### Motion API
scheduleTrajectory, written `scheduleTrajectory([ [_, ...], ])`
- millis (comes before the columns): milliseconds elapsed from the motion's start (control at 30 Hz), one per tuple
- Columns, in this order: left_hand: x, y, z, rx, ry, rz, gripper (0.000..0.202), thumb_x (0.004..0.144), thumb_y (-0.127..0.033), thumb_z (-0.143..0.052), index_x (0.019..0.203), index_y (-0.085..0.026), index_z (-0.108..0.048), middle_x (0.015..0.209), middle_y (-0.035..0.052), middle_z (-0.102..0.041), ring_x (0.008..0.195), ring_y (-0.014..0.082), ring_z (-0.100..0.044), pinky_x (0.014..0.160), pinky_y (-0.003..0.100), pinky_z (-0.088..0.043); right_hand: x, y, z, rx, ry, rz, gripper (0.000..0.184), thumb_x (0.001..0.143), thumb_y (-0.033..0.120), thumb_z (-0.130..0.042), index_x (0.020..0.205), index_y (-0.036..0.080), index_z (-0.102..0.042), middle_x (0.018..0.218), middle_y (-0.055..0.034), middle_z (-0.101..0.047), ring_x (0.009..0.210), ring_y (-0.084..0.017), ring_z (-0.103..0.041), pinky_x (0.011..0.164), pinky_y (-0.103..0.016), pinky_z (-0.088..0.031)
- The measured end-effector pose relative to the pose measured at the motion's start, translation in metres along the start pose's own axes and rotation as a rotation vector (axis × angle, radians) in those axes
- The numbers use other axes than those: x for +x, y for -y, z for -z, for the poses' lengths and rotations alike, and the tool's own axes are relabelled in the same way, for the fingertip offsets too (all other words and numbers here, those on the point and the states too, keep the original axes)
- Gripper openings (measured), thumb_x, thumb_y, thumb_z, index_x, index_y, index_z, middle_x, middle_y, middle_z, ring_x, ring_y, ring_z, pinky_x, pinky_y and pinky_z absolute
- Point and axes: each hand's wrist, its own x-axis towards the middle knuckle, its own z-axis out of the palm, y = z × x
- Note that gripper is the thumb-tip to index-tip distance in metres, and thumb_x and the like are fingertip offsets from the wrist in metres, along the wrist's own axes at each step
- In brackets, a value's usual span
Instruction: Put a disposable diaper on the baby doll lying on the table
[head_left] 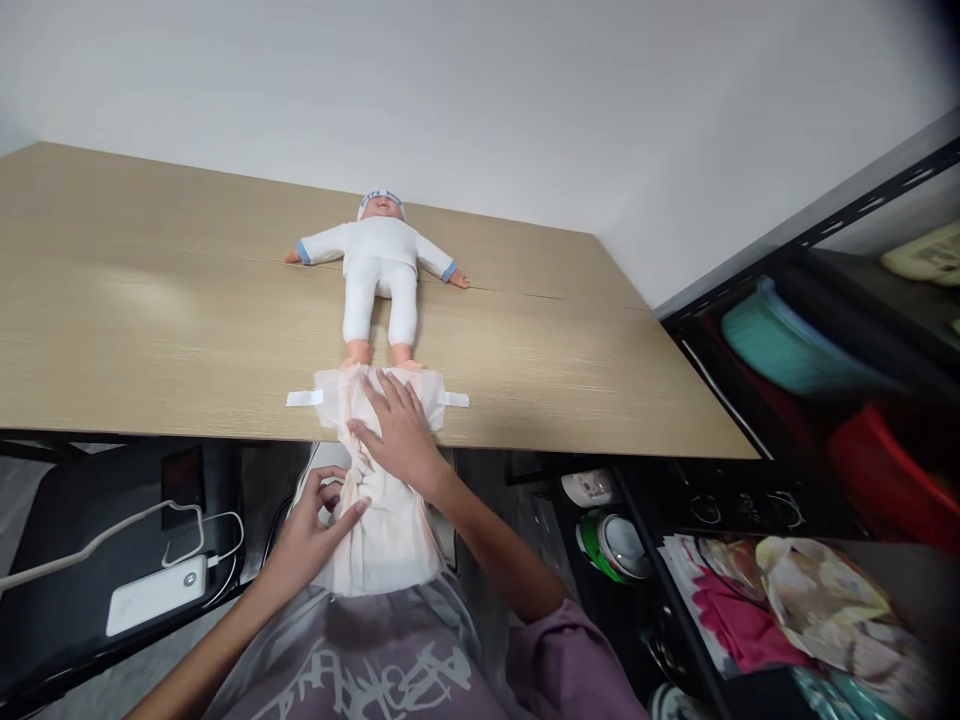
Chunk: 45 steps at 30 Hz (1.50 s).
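An unfolded white diaper (390, 530) hangs over the table's near edge, its top part with two side tabs lying on the tabletop and its lower part reaching down toward my lap. My right hand (397, 425) lies on the upper part, fingers spread and palm down. Lower down, my left hand (315, 525) is at the diaper's left edge, thumb on top and fingers curled beside it, with a gap between them. Just beyond the diaper a baby doll (381, 262) in white clothes and a cap lies on its back, arms stretched out, feet touching the diaper's top edge.
The wooden table (187, 320) reaches back to a white wall. On a black chair (67, 530) at left lie a white power bank (157, 595) and cables. At right, a black shelf holds a teal basin (795, 340), a red basin (892, 480) and plastic bags (817, 590).
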Motion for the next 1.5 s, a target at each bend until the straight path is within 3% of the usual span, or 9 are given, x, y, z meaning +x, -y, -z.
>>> scheduleTrajectory([
  [133, 0.003, -0.019, 0.035, 0.466, -0.002, -0.204, 0.043, 0.105, -0.063, -0.072, 0.132, -0.030, -0.067, 0.083, -0.0022, -0.075, 0.080, 0.0254, -0.073, 0.086, 0.038, -0.053, 0.002, -0.001, -0.008, -0.104, 0.044, -0.008, 0.075, 0.121, 0.056, -0.054, 0.184, 0.019, -0.039, 0.194, -0.0164, -0.028, 0.182, -0.034, -0.023, 0.149, -0.062, -0.018],
  [267, 0.041, -0.062, 0.070, 0.808, -0.144, -0.450, 0.034, 0.112, -0.058, -0.062, 0.098, -0.027, -0.069, 0.067, -0.0035, -0.062, 0.065, 0.0233, -0.062, 0.082, 0.039, -0.048, -0.001, 0.001, -0.009, -0.162, 0.038, -0.016, 0.075, 0.121, 0.059, -0.052, 0.185, 0.022, -0.038, 0.194, -0.0142, -0.027, 0.182, -0.033, -0.024, 0.149, -0.060, -0.019],
  [400, 0.118, -0.111, 0.087, 0.899, -0.173, -0.768, 0.026, 0.113, -0.041, -0.059, 0.092, -0.025, -0.063, 0.096, 0.0064, -0.074, 0.091, 0.0266, -0.069, 0.092, 0.041, -0.053, -0.001, 0.000, -0.012, -0.179, 0.018, -0.007, 0.075, 0.121, 0.059, -0.051, 0.186, 0.024, -0.037, 0.194, -0.0128, -0.027, 0.182, -0.032, -0.025, 0.149, -0.060, -0.020],
  [500, 0.182, -0.138, 0.086, 0.988, -0.126, -0.941, 0.016, 0.107, -0.032, -0.063, 0.115, -0.022, -0.072, 0.140, 0.0176, -0.073, 0.123, 0.0344, -0.068, 0.111, 0.051, -0.054, -0.001, -0.001, -0.014, -0.189, 0.004, -0.003, 0.076, 0.121, 0.061, -0.050, 0.185, 0.024, -0.037, 0.194, -0.0130, -0.027, 0.181, -0.032, -0.026, 0.149, -0.060, -0.021],
  [667, 0.248, -0.155, 0.070, 1.374, 0.113, -0.985, 0.085, 0.092, -0.004, -0.065, 0.172, -0.030, -0.054, 0.182, 0.0184, -0.047, 0.159, 0.0446, -0.054, 0.122, 0.061, -0.051, -0.002, -0.002, -0.017, -0.192, -0.014, 0.003, 0.075, 0.121, 0.062, -0.048, 0.184, 0.021, -0.040, 0.194, -0.0141, -0.028, 0.181, -0.032, -0.026, 0.148, -0.060, -0.022],
  [833, 0.271, -0.152, 0.055, 1.559, 0.384, -1.150, 0.110, 0.085, 0.001, -0.071, 0.183, -0.036, -0.037, 0.195, 0.0108, -0.028, 0.177, 0.0416, -0.035, 0.138, 0.059, -0.037, -0.002, -0.003, -0.018, -0.183, -0.013, 0.001, 0.075, 0.121, 0.060, -0.049, 0.184, 0.021, -0.040, 0.194, -0.0143, -0.029, 0.181, -0.033, -0.026, 0.148, -0.062, -0.023],
  [1000, 0.286, -0.157, 0.048, 1.438, 0.496, -1.294, 0.090, 0.079, -0.002, -0.075, 0.163, -0.032, -0.061, 0.186, 0.0067, -0.049, 0.165, 0.0391, -0.051, 0.135, 0.053, -0.037, -0.003, -0.003, -0.016, -0.163, 0.006, 0.000, 0.073, 0.120, 0.058, -0.051, 0.183, 0.021, -0.042, 0.193, -0.0149, -0.031, 0.181, -0.033, -0.026, 0.148, -0.063, -0.024],
  [1167, 0.297, -0.158, 0.033, 1.308, 0.446, -1.386, 0.032, 0.102, -0.015, -0.063, 0.126, -0.031, -0.078, 0.146, 0.0101, -0.080, 0.128, 0.0330, -0.071, 0.117, 0.049, -0.047, -0.001, -0.004, -0.008, -0.132, 0.077, 0.013, 0.074, 0.119, 0.056, -0.054, 0.184, 0.023, -0.039, 0.193, -0.0139, -0.029, 0.182, -0.033, -0.025, 0.148, -0.066, -0.024],
  [1500, 0.309, -0.228, 0.040, 0.821, 0.372, -1.240, 0.035, 0.102, -0.034, -0.066, 0.133, -0.028, -0.079, 0.126, 0.0065, -0.086, 0.110, 0.0304, -0.070, 0.104, 0.047, -0.051, 0.038, -0.019, 0.005, -0.083, 0.225, 0.065, 0.081, 0.119, 0.068, -0.047, 0.187, 0.028, -0.030, 0.197, -0.0096, -0.016, 0.185, -0.030, -0.013, 0.150, -0.065, -0.016],
])
